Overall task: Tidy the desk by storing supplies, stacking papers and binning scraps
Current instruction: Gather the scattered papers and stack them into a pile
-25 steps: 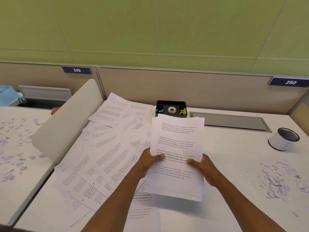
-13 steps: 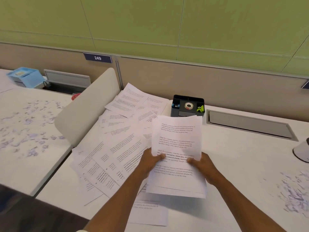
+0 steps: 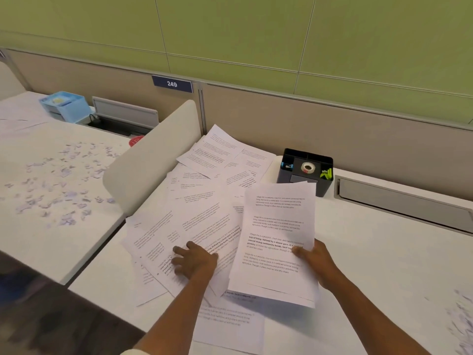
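My right hand [image 3: 316,265] grips a gathered stack of printed sheets [image 3: 277,226] by its right edge, lifted a little above the white desk [image 3: 371,252]. To its left, several loose printed sheets [image 3: 202,201] lie scattered and overlapping. My left hand [image 3: 193,261] lies flat on these, fingers spread toward the left. A black desk organiser [image 3: 305,172] stands at the back, holding a tape roll [image 3: 308,167] and small clips. Paper scraps [image 3: 460,321] show at the right edge.
A curved white divider [image 3: 151,160] separates this desk from the neighbouring desk [image 3: 51,226], which is strewn with more scraps [image 3: 58,185]. A blue box [image 3: 64,105] sits at its back. A grey cable tray lid [image 3: 401,201] runs along the rear right.
My left hand has let go of the stack and moved left onto the scattered sheets. The right hand alone now holds the stack. The view has swung left.
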Demonstrator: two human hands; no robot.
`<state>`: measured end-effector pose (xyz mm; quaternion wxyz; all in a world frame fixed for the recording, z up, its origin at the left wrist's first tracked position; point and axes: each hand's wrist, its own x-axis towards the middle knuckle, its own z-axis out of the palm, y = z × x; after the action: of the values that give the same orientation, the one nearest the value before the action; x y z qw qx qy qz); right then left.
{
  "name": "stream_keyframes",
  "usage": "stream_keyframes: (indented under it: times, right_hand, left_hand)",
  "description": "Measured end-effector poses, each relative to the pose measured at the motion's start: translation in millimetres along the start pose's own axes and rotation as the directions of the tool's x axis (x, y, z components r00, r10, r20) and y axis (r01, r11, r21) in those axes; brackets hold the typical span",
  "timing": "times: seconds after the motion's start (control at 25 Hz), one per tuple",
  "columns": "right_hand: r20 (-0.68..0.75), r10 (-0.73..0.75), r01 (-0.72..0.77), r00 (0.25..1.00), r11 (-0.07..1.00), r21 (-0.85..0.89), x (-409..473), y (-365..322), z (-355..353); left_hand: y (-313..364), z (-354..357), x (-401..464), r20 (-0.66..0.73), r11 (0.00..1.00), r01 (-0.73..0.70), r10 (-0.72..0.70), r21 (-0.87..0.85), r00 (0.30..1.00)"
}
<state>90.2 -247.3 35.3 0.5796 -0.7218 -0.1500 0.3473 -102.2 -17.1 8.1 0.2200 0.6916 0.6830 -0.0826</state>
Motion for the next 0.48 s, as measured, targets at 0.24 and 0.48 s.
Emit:
stream_keyframes:
  times: [0.24, 0.48]
  right_hand:
    - [-0.047, 0.016, -0.017, 0.999, 1.0, -0.007, 4.9, 4.2, -8.5]
    - [-0.105, 0.026, -0.025, 0.994, 1.0, 0.011, 10.6, 8.5, -21.0]
  left_hand:
    - [7.6, -3.4, 13.1, -0.047, 0.974, -0.226, 0.224, -0.034, 0.973]
    - [15.5, -7.7, 32.0, -0.066, 0.905, -0.408, 0.403, -0.117, 0.913]
